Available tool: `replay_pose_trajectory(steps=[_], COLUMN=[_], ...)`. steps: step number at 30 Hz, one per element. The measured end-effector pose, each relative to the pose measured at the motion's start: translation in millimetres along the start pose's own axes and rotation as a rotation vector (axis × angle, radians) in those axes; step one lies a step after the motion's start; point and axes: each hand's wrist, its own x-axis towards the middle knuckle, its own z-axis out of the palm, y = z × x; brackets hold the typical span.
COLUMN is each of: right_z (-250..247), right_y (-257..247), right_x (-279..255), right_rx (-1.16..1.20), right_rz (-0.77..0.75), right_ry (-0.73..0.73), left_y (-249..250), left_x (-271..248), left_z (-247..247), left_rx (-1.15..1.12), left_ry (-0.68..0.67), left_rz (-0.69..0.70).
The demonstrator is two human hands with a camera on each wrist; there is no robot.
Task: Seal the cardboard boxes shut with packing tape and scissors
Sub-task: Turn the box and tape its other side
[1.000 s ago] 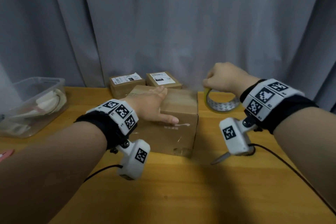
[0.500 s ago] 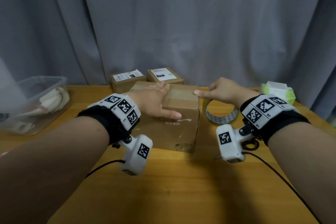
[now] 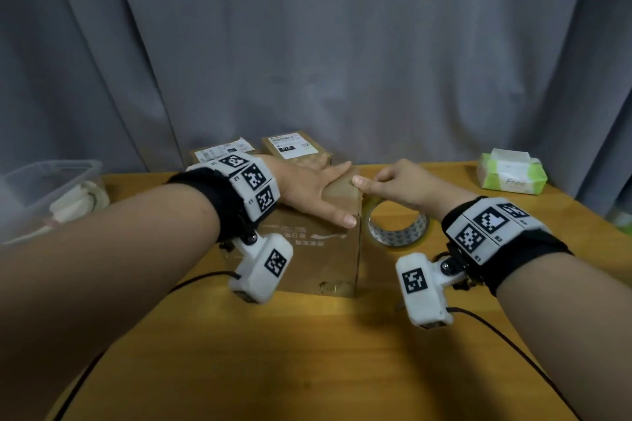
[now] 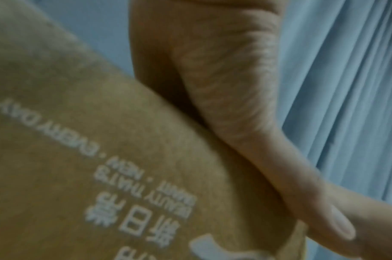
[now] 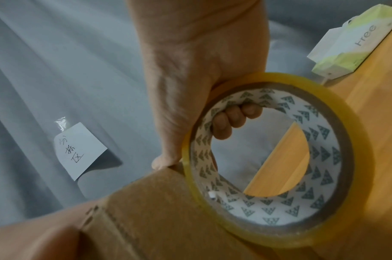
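Note:
A brown cardboard box [image 3: 307, 249] with white print stands mid-table. My left hand [image 3: 328, 195] lies flat on its top, fingers straight, the thumb [image 4: 301, 193] running along the box [image 4: 79, 158] near its front edge. My right hand [image 3: 376, 181] grips a roll of clear packing tape [image 3: 396, 225] beside the box's right side. Its fingers [image 5: 232, 119] curl through the core of the tape roll [image 5: 337, 158]. The right thumb tip rests on the top right edge of the box [image 5: 157, 211]. No scissors are clearly visible.
Two small labelled boxes [image 3: 222, 152] [image 3: 294, 147] stand behind the large one, against a grey curtain. A clear plastic bin [image 3: 51, 191] sits at the table's left end. A green tissue pack [image 3: 513, 174] lies at the back right. Wrist cables trail over the near tabletop.
My right hand has come down and leftward with the tape roll, from raised beside the box to its top right edge. The left hand has stayed flat on the box top.

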Motion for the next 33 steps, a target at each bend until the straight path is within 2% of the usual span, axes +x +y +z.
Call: replay_pose_trajectory(steps=[3,6,11,14,16,18,20,22,26,28,30,33], right_z=[-1,5,3,-9,-28,-53,-74,-85,-72,-54,-36,-13], right_y=[3,5,17,8,-16,-47,-81,-112,-147,-150,-152,-168], right_x=[1,0,-4,-6,-5,-3,2,7,11,15,20,30], right_rx=[0.049,0.087,0.254,0.154,0.095,0.151,0.200,0.142,0.060,0.081,0.104,0.002], right_rz=[-0.033,-0.088,-0.084,-0.091,-0.132,-0.209,-0.263,-0.277,-0.294,-0.287,-0.285,-0.281], right_ry=[0.002,0.082,0.355,0.429,0.471,0.510,0.485,0.398,0.203,0.163,0.186,0.219], left_y=[1,-3,0,2,-1,-6,-12,-14,-26,-39,-56,-74], left_x=[9,13,3,-5,-12,-20,-25,-26,-21,-26,-32,-41], left_z=[1,4,16,17,11,4,5,17,57,71,75,65], left_rx=[0.012,-0.035,-0.091,-0.111,-0.229,-0.435,-0.676,-0.878,-1.136,-1.123,-1.037,-0.841], left_ry=[0.009,0.044,0.248,0.332,0.464,0.569,0.616,0.658,0.793,0.797,0.711,0.626], left_rz=[0.021,0.007,0.033,0.041,0.068,0.122,0.187,0.229,0.291,0.297,0.257,0.183])
